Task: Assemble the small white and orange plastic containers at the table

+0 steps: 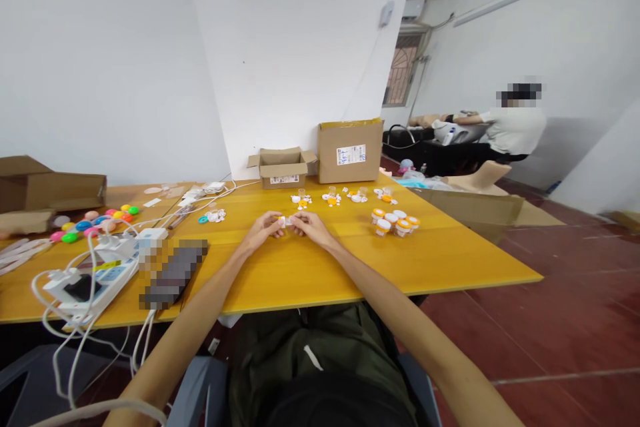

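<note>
Above the middle of the yellow table, my left hand pinches a small white piece between thumb and fingers. My right hand faces it, a few finger widths away, with its fingertips closed at the piece's right side; what exactly they grip is too small to make out. Just beyond the hands lie small groups of white and orange round parts, with clear cups among them. To the right stands a cluster of several small cups with white and orange lids.
An open carton and a closed cardboard box stand against the wall. On the left are a power strip with cables, a dark phone-like device and colourful balls. Another person sits at the far right.
</note>
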Motion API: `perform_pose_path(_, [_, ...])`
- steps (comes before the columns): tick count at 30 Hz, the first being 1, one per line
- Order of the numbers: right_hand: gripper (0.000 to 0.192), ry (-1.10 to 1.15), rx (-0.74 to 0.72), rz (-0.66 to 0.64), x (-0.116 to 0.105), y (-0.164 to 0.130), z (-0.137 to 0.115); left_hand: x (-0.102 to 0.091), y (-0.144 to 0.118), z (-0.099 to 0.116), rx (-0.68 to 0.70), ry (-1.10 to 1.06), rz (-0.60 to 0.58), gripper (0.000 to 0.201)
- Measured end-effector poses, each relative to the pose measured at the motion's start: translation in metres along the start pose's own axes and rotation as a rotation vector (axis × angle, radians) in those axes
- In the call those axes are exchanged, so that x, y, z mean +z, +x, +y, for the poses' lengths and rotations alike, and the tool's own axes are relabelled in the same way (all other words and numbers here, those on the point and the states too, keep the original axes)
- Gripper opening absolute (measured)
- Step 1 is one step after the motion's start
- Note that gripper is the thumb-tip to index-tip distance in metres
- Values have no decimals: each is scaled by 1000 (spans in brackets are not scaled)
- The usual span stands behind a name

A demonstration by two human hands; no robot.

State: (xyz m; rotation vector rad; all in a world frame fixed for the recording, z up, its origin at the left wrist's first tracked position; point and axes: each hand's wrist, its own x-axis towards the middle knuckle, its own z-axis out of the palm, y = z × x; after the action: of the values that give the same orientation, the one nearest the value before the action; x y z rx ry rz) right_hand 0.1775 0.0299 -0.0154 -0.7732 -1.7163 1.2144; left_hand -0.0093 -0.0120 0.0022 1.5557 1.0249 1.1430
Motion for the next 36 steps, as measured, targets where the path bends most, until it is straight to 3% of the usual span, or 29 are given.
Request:
perform_pose_path(12, [30, 62, 18, 20, 1, -1, -3, 6, -4, 10, -54, -40, 30, 52])
perform_pose_path(18, [28, 62, 32, 11, 0, -1, -1, 4, -6, 10, -18, -32, 35, 49])
perform_pose_path(27, [30, 60, 26, -13, -1, 2, 2, -1, 7, -8, 46, 23, 41, 54])
perform_pose_path(36, [33, 82, 58, -23, -1, 0, -4, -1, -4, 4, 82, 66, -17, 50])
